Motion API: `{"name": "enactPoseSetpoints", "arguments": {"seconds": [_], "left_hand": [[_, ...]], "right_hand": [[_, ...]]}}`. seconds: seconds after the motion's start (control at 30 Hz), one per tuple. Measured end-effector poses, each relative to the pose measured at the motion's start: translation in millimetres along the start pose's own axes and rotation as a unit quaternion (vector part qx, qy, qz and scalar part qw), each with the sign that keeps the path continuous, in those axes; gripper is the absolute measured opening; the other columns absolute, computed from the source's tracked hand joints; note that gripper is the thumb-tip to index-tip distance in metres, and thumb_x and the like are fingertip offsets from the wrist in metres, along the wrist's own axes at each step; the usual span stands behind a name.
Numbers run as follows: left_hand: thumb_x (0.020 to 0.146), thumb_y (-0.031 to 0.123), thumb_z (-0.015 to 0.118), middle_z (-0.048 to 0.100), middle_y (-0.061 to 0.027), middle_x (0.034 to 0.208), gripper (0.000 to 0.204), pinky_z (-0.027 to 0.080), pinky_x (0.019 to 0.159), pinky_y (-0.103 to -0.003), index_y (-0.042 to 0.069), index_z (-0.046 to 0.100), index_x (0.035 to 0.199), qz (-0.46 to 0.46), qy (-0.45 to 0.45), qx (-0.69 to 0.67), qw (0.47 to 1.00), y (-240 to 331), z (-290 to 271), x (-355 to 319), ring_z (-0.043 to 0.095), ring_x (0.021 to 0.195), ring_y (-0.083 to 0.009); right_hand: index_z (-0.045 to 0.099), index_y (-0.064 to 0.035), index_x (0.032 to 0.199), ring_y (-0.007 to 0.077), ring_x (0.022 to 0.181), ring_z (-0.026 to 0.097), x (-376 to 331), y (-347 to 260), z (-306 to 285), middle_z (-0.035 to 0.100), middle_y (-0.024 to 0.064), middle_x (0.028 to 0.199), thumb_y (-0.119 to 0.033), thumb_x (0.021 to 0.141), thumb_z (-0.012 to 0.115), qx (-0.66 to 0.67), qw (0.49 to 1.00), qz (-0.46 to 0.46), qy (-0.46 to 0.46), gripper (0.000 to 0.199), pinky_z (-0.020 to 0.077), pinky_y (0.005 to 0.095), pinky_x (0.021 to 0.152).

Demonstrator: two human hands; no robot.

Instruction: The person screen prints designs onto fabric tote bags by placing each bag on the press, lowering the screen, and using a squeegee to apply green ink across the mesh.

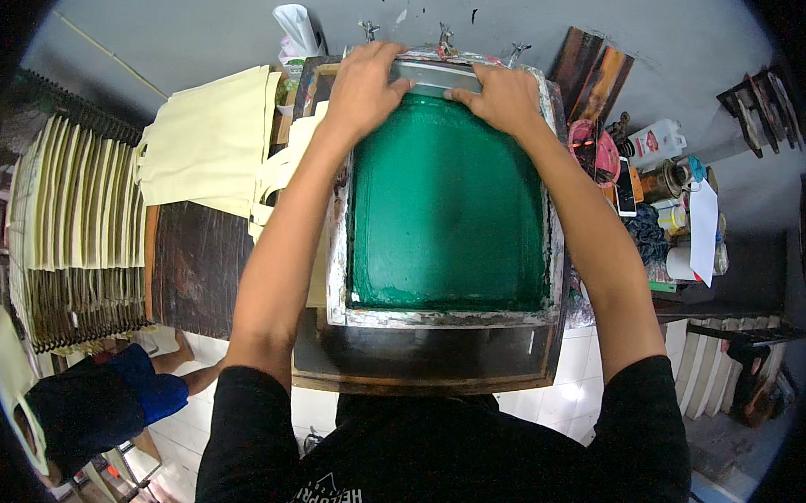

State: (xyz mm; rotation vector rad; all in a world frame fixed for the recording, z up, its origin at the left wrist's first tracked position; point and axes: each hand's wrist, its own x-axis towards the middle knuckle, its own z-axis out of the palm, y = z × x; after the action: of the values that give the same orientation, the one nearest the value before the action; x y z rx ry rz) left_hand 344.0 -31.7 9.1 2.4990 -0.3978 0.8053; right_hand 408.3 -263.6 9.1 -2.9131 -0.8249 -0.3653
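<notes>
In front of me lies a screen-printing frame [337,295] with a green mesh [446,205] and a paint-stained rim. A grey squeegee [436,74] spans the far end of the mesh. My left hand [369,87] is closed around its left end, thumb pointing inward. On its right end, my right hand [501,96] grips in the same way. Both arms stretch forward over the screen's sides. Whatever lies beneath the mesh is hidden.
Pale yellow cloth bags [205,139] lie left of the screen. A drying rack [77,198] holds several more. Clamps [446,38] stand behind the frame. On the right are a pink bowl [594,153], a phone [626,188] and a white jug [657,141]. Another person [95,400] is at lower left.
</notes>
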Motion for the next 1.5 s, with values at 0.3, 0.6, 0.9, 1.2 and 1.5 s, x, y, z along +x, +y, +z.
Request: {"name": "enactPoseSetpoints", "arguments": {"seconds": [0.3, 0.6, 0.9, 1.2, 1.5], "left_hand": [[0.084, 0.029, 0.077, 0.072, -0.0223, 0.09, 0.032, 0.054, 0.078, -0.045, 0.007, 0.076, 0.108, -0.125, -0.167, 0.003, 0.978, 20, -14, -22, 0.071, 0.084, -0.0382], [0.086, 0.024, 0.075, 0.072, -0.0221, 0.087, 0.027, 0.054, 0.075, -0.043, 0.004, 0.075, 0.104, -0.141, -0.208, -0.033, 0.967, 68, -43, -77, 0.071, 0.081, -0.0388], [0.086, 0.018, 0.075, 0.071, -0.0199, 0.089, 0.02, 0.053, 0.075, -0.043, 0.001, 0.074, 0.095, -0.14, -0.237, -0.066, 0.959, 125, -91, -163, 0.068, 0.083, -0.0372], [0.067, 0.033, 0.091, 0.05, -0.0173, 0.148, 0.1, 0.027, 0.118, -0.052, 0.005, 0.041, 0.149, -0.073, -0.104, -0.039, 0.991, 129, -99, -255, 0.045, 0.138, -0.0346], [0.065, 0.055, 0.09, 0.034, -0.026, 0.158, 0.135, 0.021, 0.121, -0.054, 0.007, 0.007, 0.16, -0.005, 0.21, -0.081, 0.974, 135, -138, -180, 0.035, 0.147, -0.0374]], "right_hand": [[0.074, -0.0078, 0.096, 0.036, 0.077, 0.072, -47, -9, -15, 0.073, 0.0165, 0.082, -0.067, 0.08, 0.067, 0.004, 0.999, -0.017, -0.041, 0.062, 0.0552, 0.0495, 0.07], [0.072, -0.0064, 0.09, 0.0361, 0.076, 0.071, -118, -28, -34, 0.073, 0.0159, 0.083, -0.062, 0.08, 0.071, 0.035, 0.996, -0.022, -0.075, 0.056, 0.0542, 0.05, 0.067], [0.06, -0.0075, 0.08, 0.0342, 0.07, 0.066, -225, -68, -44, 0.064, 0.0122, 0.074, -0.056, 0.077, 0.076, 0.106, 0.993, -0.053, -0.021, 0.051, 0.0493, 0.0485, 0.061], [0.061, -0.0114, 0.087, 0.0261, 0.082, 0.063, -291, -86, -41, 0.062, 0.0059, 0.092, -0.023, 0.074, 0.074, 0.09, 0.988, -0.099, 0.071, 0.022, 0.0517, 0.0401, 0.069], [0.067, -0.0126, 0.094, 0.0269, 0.085, 0.067, -218, -66, -163, 0.068, 0.0053, 0.096, -0.02, 0.074, 0.074, 0.027, 0.952, -0.098, 0.287, 0.022, 0.0535, 0.0419, 0.069]]}}
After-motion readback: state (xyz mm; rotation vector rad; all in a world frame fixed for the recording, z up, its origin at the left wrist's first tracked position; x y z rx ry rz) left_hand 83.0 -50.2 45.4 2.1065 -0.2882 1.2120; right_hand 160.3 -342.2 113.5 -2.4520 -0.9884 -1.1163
